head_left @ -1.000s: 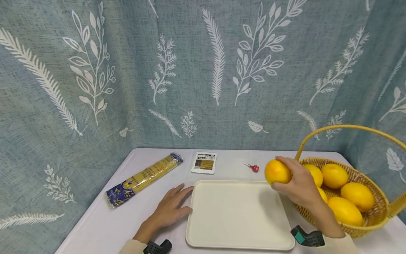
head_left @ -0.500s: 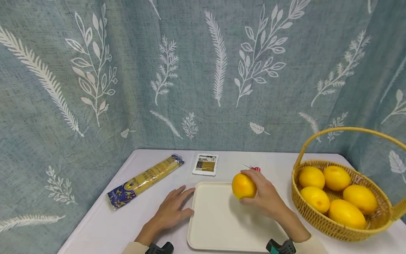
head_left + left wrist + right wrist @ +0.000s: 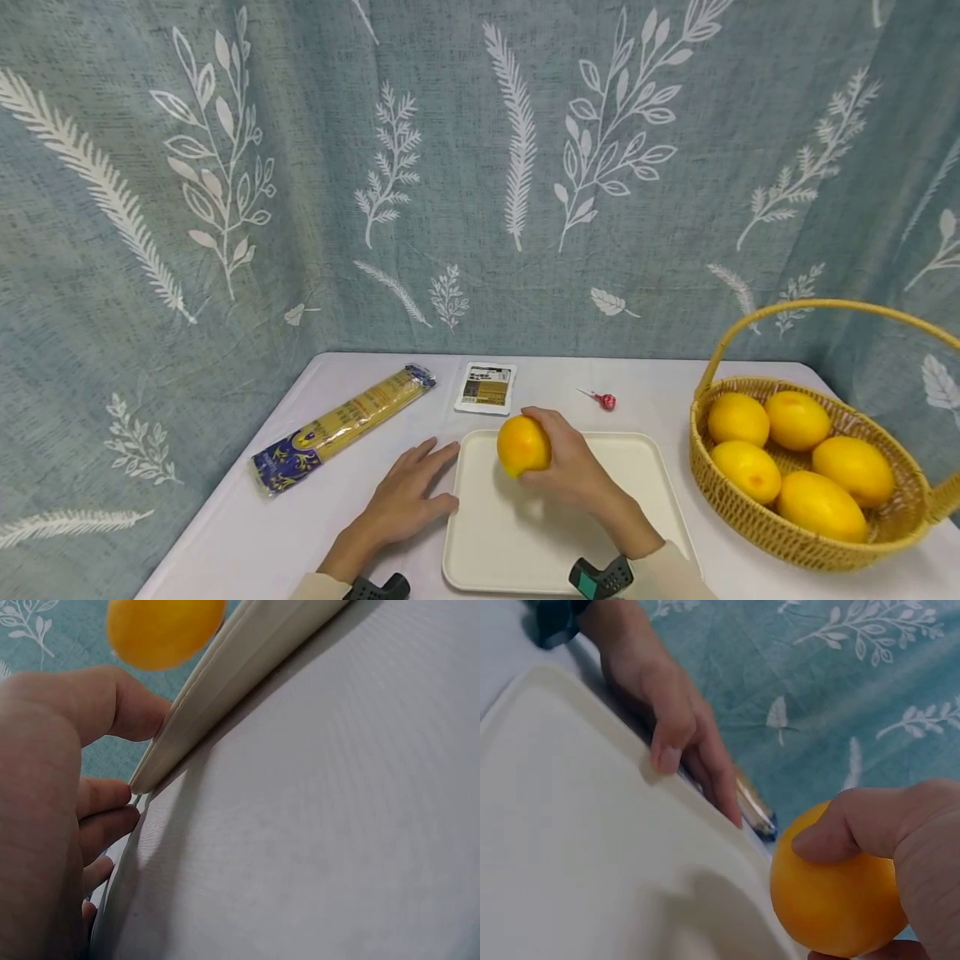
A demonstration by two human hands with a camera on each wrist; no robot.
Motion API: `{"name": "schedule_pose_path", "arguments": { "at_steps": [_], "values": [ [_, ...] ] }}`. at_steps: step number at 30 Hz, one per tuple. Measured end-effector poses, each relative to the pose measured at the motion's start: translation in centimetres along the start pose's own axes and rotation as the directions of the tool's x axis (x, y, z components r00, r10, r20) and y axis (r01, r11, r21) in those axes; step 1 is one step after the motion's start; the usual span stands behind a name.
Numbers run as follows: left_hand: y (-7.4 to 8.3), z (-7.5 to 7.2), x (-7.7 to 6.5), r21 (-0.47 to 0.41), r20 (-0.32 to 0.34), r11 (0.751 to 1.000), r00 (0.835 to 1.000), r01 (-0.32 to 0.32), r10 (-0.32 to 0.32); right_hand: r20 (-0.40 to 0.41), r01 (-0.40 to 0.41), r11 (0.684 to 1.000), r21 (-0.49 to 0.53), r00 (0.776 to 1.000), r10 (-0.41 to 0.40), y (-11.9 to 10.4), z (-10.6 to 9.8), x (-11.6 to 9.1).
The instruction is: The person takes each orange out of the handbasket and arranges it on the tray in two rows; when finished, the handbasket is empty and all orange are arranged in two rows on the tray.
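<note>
Above the left part of the cream tray (image 3: pixel 615 508), my right hand (image 3: pixel 573 462) grips a smooth, rounded yellow-orange fruit (image 3: pixel 523 447). Its thumb presses the near side of the fruit in the right wrist view, where a shadow falls on the tray below. My left hand (image 3: pixel 408 492) lies on the cloth at the tray's left edge, fingers spread and relaxed. In the left wrist view its thumb (image 3: pixel 139 712) and a fingertip touch the tray's rim (image 3: pixel 217 697).
A wicker basket (image 3: pixel 750 525) with a tall handle stands at the right, holding several similar yellow fruits (image 3: pixel 821 506). Behind the tray lie a red lollipop (image 3: pixel 606 402) and a small white-edged packet (image 3: pixel 486 388). A long pack of noodles (image 3: pixel 341 429) lies at the left.
My right hand has carried the fruit leftward from beside the basket to over the tray's left part, uncovering the lollipop. The left hand has stayed at the tray's edge.
</note>
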State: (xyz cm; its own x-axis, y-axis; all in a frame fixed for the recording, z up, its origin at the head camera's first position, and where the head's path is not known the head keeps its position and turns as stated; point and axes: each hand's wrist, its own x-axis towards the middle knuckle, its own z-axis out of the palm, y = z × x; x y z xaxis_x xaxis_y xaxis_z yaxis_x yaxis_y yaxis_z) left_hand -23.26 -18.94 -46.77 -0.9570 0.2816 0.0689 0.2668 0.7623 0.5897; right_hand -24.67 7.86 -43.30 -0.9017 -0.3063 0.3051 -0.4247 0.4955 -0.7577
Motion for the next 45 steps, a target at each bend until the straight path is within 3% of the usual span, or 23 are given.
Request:
{"name": "schedule_pose_path", "arguments": {
  "at_steps": [8, 16, 26, 32, 36, 41, 45],
  "values": [
    [-0.2, -0.1, 0.0, 0.019, -0.007, 1.0, 1.0, 0.009, -0.009, 0.036, 0.01, 0.996, 0.086, 0.999, -0.013, -0.9, 2.6, 1.2],
    [-0.2, 0.1, 0.3, 0.016, -0.011, 1.0, 1.0, -0.01, 0.01, 0.083, 0.016, 0.993, 0.12, 0.996, -0.026, -0.6, 3.7, 1.4],
    [-0.2, 0.1, 0.1, 0.027, -0.015, 0.999, 1.0, -0.02, 0.02, 0.07, 0.088, 0.993, 0.074, 0.993, -0.093, 0.1, 4.6, 1.2],
    [-0.3, 0.1, 0.1, 0.019, -0.021, 0.999, 0.999, -0.031, 0.031, 0.096, 0.043, 0.999, -0.025, 0.995, -0.041, -0.1, 5.4, 1.1],
    [-0.2, 0.0, 0.0, 0.019, -0.019, 0.999, 0.999, -0.031, 0.031, 0.065, 0.016, 0.997, -0.074, 0.998, -0.011, -0.5, 5.6, 0.9],
    [-0.2, 0.0, -0.1, 0.015, -0.029, 0.999, 0.999, -0.037, 0.038, 0.027, -0.074, 0.988, -0.132, 0.997, 0.078, -0.8, 6.2, 0.8],
    [-0.3, 0.1, 0.0, 0.011, -0.036, 0.999, 0.999, -0.038, 0.039, 0.027, -0.116, 0.985, -0.129, 0.992, 0.12, -1.0, 6.2, 0.7]
  ]
}}
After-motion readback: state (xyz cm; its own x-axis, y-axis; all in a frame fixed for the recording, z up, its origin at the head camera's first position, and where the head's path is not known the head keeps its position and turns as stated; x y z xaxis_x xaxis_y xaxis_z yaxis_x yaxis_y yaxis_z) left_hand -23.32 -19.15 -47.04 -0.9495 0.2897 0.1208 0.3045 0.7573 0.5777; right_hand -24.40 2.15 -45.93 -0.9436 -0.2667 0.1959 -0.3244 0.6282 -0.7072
